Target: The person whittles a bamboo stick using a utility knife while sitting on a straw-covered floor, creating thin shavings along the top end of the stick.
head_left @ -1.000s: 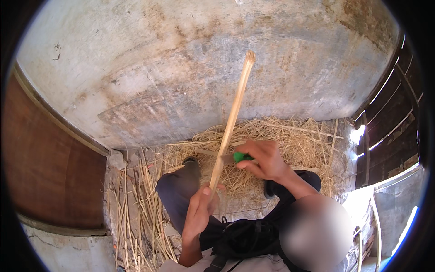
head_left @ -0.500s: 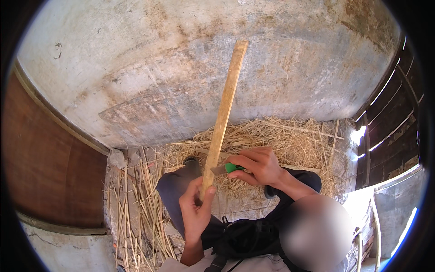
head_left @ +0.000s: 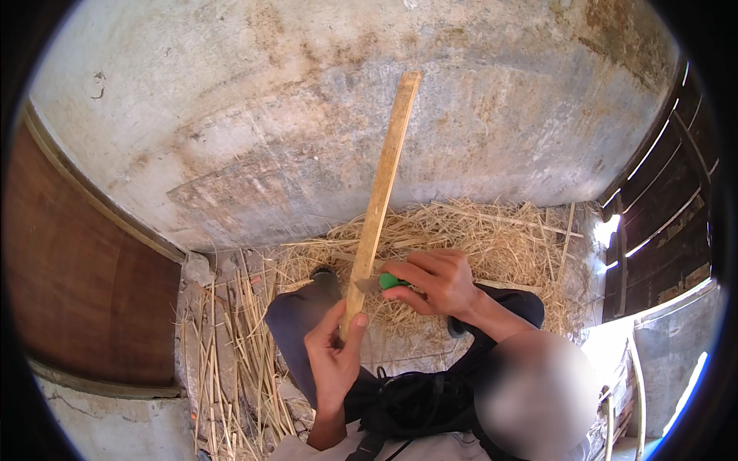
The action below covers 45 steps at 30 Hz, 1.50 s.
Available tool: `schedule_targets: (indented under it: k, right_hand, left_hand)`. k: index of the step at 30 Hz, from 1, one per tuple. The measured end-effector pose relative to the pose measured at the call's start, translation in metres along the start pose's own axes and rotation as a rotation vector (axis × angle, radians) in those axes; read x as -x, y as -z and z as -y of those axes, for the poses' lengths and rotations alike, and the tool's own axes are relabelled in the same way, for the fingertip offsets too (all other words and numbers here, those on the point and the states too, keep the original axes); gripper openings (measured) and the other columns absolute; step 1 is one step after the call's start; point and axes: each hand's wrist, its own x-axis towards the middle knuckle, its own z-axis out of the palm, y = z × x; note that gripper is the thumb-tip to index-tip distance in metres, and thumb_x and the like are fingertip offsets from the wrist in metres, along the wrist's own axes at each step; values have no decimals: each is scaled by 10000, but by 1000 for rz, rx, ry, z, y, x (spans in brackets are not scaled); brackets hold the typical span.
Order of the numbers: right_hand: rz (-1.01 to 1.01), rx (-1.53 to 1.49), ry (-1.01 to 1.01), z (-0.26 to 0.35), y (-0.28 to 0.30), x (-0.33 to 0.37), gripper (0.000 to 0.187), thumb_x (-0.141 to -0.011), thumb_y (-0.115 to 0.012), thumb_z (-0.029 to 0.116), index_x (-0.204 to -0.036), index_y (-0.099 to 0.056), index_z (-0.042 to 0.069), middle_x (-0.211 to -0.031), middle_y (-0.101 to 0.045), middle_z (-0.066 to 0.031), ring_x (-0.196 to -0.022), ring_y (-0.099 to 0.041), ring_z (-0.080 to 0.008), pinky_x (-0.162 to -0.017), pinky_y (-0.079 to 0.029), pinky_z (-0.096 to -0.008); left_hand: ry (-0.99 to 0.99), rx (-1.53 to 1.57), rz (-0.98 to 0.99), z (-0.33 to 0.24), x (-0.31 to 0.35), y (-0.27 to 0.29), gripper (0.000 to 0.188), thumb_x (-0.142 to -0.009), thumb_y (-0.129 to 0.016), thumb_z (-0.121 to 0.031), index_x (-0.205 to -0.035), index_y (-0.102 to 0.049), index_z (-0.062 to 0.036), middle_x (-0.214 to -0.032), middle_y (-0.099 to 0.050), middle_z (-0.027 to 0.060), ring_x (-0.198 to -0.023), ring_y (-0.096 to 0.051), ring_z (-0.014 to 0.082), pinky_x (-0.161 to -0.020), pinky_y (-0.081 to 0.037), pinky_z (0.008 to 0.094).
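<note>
A long, flat yellowish strip, which looks like split bamboo [head_left: 380, 188], points up and slightly right, away from me. My left hand [head_left: 335, 349] is closed around its lower end, thumb on the right side. In my right hand [head_left: 438, 283] is a green-handled knife [head_left: 392, 281], gripped with the fingers wrapped over the handle. Its short blade lies against the strip's right edge, just above my left hand. Part of the handle is hidden under my fingers.
Pale shavings [head_left: 477, 230] are heaped along the foot of the stained wall [head_left: 346, 138]. Thin split strips [head_left: 238, 353] lie on the floor at left, by a brown panel [head_left: 92, 276]. Dark slatted boards [head_left: 665, 207] stand at right. My bent knees flank the work.
The strip has tipped down very slightly at its far end. My right hand and the knife have shifted a little to the left and up along it.
</note>
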Motion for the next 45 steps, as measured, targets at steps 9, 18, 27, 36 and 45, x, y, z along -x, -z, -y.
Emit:
schedule_targets:
  k: [9,18,27,36,45]
  right_hand:
    - [-12,63,7,1,-3,-1,375,-878,-862,441,-1117,-779,165,-698,-574,24,-537,-604,-168,-495,-461,-331]
    - [-112,157,-259,-28,8,-7,332,-916,-860,362,-1125,-787,116,-793,-710,-26,-584,-672,-221,-531,-517,-352]
    - [-129,-31,-303,-31,22,-7,325,-926,-869,246,-1139,-777,18,-947,-806,-113,-728,-779,-267,-625,-593,-337]
    - [-154,-6,-291,-35,24,0,319,-927,-866,251,-1133,-778,24,-927,-802,-112,-721,-773,-273,-616,-585,-342]
    - [-129,9,-185,-41,33,-2,304,-908,-877,262,-1101,-780,48,-880,-786,-75,-685,-748,-251,-595,-571,-340]
  left_hand:
    - [48,4,-7,1,4,1,324,-1042,-757,-102,-1325,-727,53,-891,-663,-52,-687,-451,-11,-541,-308,200]
    - [103,-42,36,5,11,6,305,-1044,-749,-97,-1313,-735,46,-876,-662,-58,-669,-444,-18,-531,-300,201]
    - [47,-1,73,11,14,4,304,-1018,-767,-58,-1309,-743,25,-880,-691,-51,-653,-433,-31,-510,-287,203]
    - [38,2,93,7,15,1,307,-1016,-770,-51,-1314,-745,16,-899,-701,-53,-693,-452,-20,-538,-310,198]
    - [61,-10,119,2,17,6,306,-1013,-770,-33,-1312,-744,25,-926,-725,-41,-722,-478,-20,-556,-344,186]
